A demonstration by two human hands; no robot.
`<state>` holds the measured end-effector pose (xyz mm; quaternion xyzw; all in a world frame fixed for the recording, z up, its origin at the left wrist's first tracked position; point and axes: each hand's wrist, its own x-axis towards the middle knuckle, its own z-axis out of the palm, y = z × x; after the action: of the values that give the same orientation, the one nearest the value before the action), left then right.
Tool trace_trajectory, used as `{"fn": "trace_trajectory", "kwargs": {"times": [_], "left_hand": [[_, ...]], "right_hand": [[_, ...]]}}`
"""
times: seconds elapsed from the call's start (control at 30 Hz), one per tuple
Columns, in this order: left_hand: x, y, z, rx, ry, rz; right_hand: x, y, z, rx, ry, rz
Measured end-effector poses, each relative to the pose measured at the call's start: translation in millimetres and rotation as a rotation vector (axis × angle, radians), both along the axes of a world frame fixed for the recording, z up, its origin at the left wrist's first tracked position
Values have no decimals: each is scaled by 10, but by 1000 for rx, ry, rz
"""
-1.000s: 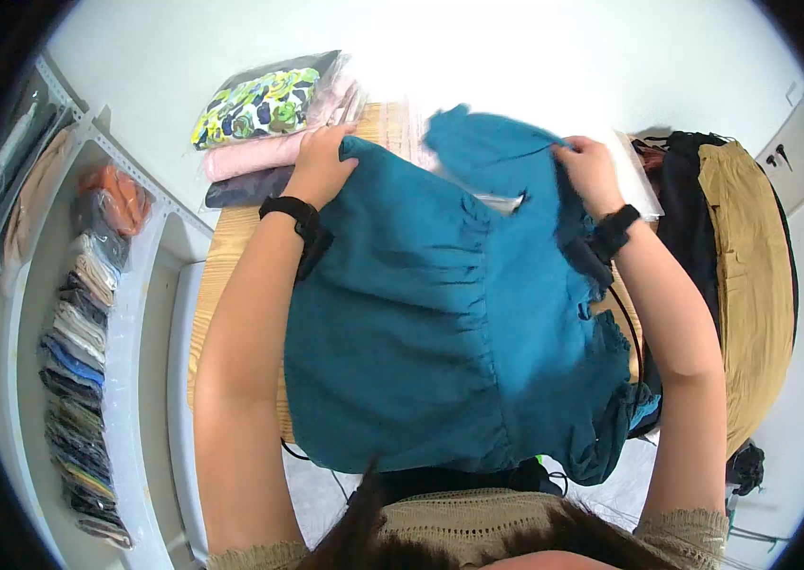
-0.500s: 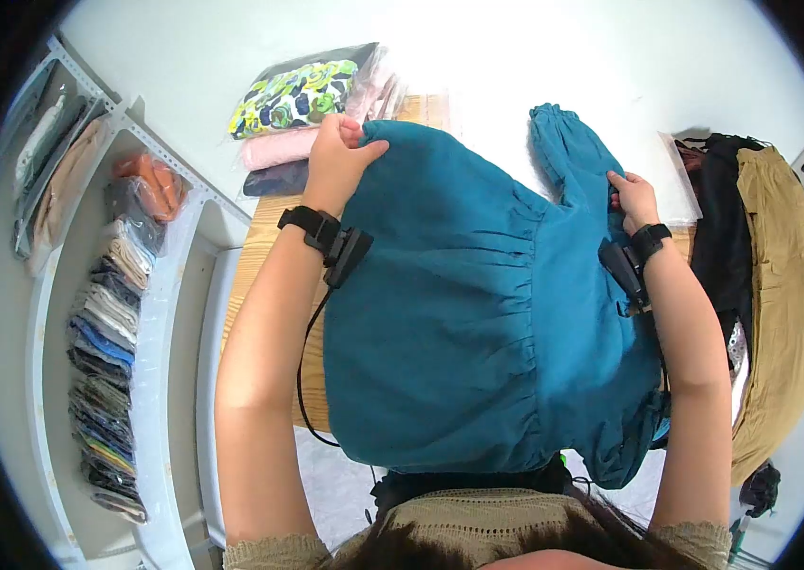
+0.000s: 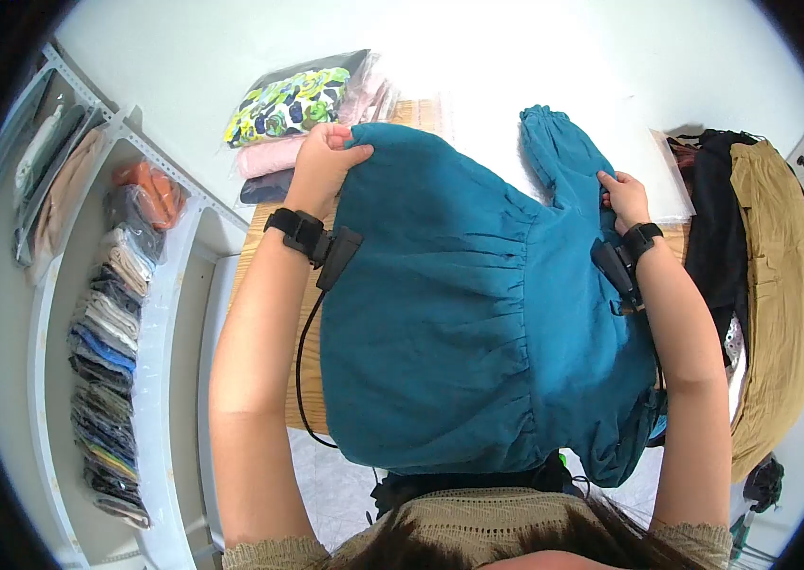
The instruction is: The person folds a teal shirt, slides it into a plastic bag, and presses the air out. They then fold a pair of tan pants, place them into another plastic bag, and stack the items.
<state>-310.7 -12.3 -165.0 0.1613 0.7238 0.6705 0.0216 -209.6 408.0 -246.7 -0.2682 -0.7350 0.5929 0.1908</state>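
Observation:
A teal long-sleeved garment [image 3: 430, 313] with a gathered seam and elastic cuffs is spread sideways over the table and hangs toward my body. My left hand [image 3: 328, 157] pinches the far left corner of its hem between thumb and fingers. At the far right, my right hand [image 3: 624, 198] grips the sleeve [image 3: 558, 147] partway along, its fingers partly hidden behind the cloth. The sleeve's gathered cuff points away from me. The other sleeve [image 3: 615, 461] droops at the near edge. Black devices are strapped to both wrists.
Bagged folded clothes [image 3: 288, 109] are stacked at the back left of the wooden table [image 3: 257, 237]. Clear plastic bags [image 3: 670, 180] lie at the back right. Tan trousers [image 3: 782, 304] and dark clothing [image 3: 717, 237] lie on the right. A white shelf [image 3: 160, 380] with packed garments stands left.
My left hand has moved slightly left and down with the hem corner. My right hand and the sleeve have shifted slightly left.

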Motion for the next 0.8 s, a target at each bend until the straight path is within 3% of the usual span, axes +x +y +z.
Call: {"fn": "trace_trajectory", "kwargs": {"times": [0.3, 0.37, 0.4, 0.57, 0.67, 0.8], "left_hand": [[-2, -19, 61, -3, -36, -136], [33, -35, 94, -300, 33, -20], [23, -49, 86, -284, 16, -41], [43, -32, 71, -384, 37, -52], [62, 3, 91, -607, 131, -17], [-41, 66, -81, -549, 140, -8]], "right_hand": [[-103, 74, -90, -5, 31, 34], [-44, 104, -46, 90, -31, 49], [-51, 91, -35, -54, 9, 48], [-30, 107, 78, -230, -54, 55], [-32, 114, 103, -249, -79, 54], [-57, 111, 161, -282, -155, 35]]}}
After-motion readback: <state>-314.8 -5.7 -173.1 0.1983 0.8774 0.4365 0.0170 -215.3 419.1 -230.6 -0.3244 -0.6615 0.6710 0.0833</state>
